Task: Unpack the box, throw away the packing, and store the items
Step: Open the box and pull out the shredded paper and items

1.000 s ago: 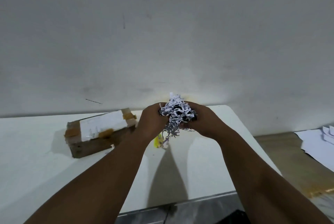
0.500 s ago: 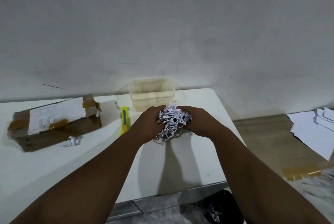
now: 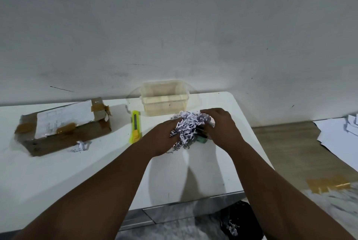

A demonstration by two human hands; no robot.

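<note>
A wad of shredded paper packing lies on the white table, gripped from both sides. My left hand clutches its left part and my right hand covers its right part. A dark green item pokes out under the shreds by my right fingers. The taped brown cardboard box with a white label sits at the left of the table. A clear plastic storage tub stands at the back against the wall.
A yellow utility knife lies between the box and my hands. A scrap of shredded paper rests in front of the box. A black bin bag with shreds sits on the floor below the table's edge. White papers lie on the floor at right.
My hands have lowered the wad of packing from mid-air onto the table and spread apart over it. The view has tilted down and right, bringing the tub and knife into sight.
</note>
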